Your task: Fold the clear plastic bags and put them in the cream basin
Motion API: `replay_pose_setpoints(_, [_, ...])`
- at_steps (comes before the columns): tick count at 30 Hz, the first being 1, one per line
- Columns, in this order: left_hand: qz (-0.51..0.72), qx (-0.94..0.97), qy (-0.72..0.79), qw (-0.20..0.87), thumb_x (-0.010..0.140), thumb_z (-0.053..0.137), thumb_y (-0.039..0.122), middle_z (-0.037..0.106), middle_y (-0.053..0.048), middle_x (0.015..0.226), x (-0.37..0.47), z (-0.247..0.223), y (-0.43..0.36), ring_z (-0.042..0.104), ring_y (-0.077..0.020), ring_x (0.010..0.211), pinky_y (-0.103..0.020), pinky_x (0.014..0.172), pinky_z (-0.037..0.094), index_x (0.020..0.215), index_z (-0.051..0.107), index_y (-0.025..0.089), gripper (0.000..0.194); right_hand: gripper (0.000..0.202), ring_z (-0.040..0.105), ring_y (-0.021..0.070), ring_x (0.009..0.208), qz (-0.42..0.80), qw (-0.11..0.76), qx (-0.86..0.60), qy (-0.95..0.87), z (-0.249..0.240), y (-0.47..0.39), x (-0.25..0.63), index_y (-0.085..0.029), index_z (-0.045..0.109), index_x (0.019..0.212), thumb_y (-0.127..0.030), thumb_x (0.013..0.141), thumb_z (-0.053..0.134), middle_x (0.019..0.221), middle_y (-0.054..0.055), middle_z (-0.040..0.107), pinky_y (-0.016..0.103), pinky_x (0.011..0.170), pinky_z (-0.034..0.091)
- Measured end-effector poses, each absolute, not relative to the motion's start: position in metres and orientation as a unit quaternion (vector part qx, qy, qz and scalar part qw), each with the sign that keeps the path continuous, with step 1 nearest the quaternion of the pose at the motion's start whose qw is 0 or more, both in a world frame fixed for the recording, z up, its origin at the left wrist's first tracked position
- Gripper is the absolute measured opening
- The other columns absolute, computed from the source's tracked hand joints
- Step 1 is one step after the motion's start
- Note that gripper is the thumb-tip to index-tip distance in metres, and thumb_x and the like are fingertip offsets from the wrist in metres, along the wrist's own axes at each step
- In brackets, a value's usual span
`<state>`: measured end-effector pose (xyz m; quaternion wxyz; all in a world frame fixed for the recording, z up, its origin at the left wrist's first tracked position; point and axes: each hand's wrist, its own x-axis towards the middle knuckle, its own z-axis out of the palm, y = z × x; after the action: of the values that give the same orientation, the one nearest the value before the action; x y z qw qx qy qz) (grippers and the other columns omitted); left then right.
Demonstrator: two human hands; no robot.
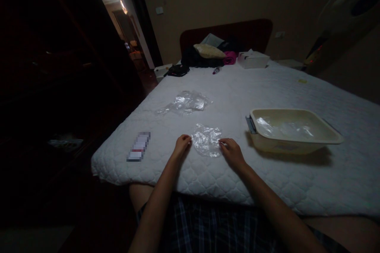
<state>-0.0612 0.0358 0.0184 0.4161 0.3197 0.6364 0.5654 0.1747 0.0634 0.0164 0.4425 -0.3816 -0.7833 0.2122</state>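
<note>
Crinkled clear plastic sheet [207, 141] had its edges pinched by left hand [181, 144] and right hand [233, 152], crumpled clear film [188, 101] beyond, a cream rectangular plastic tub [276, 144] rightward.

From the near edge of a white quilted bed [230, 95], the head-worn camera is looking forward and down over the bare left hand [181, 145] and right hand [233, 152] toward a distant, seemingly wooden, dark-red headboard [252, 33].
</note>
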Motion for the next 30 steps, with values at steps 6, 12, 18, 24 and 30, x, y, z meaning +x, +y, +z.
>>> replay_pose_setpoints(6, [0.528, 0.317, 0.636, 0.464, 0.064, 0.063, 0.038, 0.056, -0.001, 0.063, -0.066, 0.020, 0.044, 0.050, -0.0074, 0.042, -0.018, 0.039, 0.033, 0.074, 0.053, 0.014, 0.028, 0.023, 0.057, 0.0177, 0.072, 0.282, 0.445, -0.476, -0.704, 0.007, 0.083, 0.171, -0.015, 0.062, 0.088, -0.029, 0.076, 0.049, 0.083, 0.008, 0.063, 0.030, 0.067, 0.045])
replay_pose_setpoints(12, [0.497, 0.335, 0.636, 0.487, 0.067, 0.059, 0.039, 0.053, 0.001, 0.056, -0.075, 0.016, 0.059, 0.046, -0.0058, 0.034, -0.018, 0.033, 0.024, 0.068, 0.052, 0.014, 0.026, 0.031, 0.050, 0.0125, 0.051, 0.471, 0.392, -0.519, -0.596, 0.002, 0.111, 0.186, -0.014, 0.062, 0.074, -0.044, 0.068, 0.055, 0.064, 0.005, 0.062, 0.024, 0.046, 0.037])
replay_pose_setpoints(18, [0.452, 0.358, 0.631, 0.519, 0.065, 0.062, 0.033, 0.051, 0.002, 0.046, -0.078, 0.017, 0.067, 0.046, -0.0062, 0.034, -0.016, 0.033, 0.020, 0.074, 0.058, 0.012, 0.022, 0.037, 0.037, 0.0062, 0.039, 0.565, 0.382, -0.479, -0.554, 0.009, 0.116, 0.179, -0.012, 0.060, 0.074, -0.047, 0.060, 0.063, 0.053, -0.001, 0.053, 0.020, 0.037, 0.025])
replay_pose_setpoints(24, [0.439, 0.371, 0.608, 0.547, 0.066, 0.061, 0.038, 0.051, 0.002, 0.048, -0.082, 0.021, 0.051, 0.044, -0.0056, 0.037, -0.016, 0.035, 0.025, 0.072, 0.058, 0.013, 0.026, 0.039, 0.038, 0.0058, 0.041, 0.584, 0.386, -0.460, -0.547, 0.012, 0.116, 0.179, -0.013, 0.059, 0.078, -0.041, 0.054, 0.068, 0.053, -0.003, 0.051, 0.020, 0.038, 0.024])
replay_pose_setpoints(30, [0.451, 0.387, 0.575, 0.562, 0.065, 0.063, 0.039, 0.058, 0.000, 0.064, -0.082, 0.017, 0.044, 0.042, -0.0029, 0.038, -0.016, 0.036, 0.027, 0.079, 0.060, 0.014, 0.028, 0.044, 0.035, 0.0044, 0.041, 0.631, 0.342, -0.414, -0.560, 0.012, 0.110, 0.196, -0.013, 0.060, 0.084, -0.045, 0.056, 0.071, 0.052, -0.005, 0.047, 0.019, 0.038, 0.022])
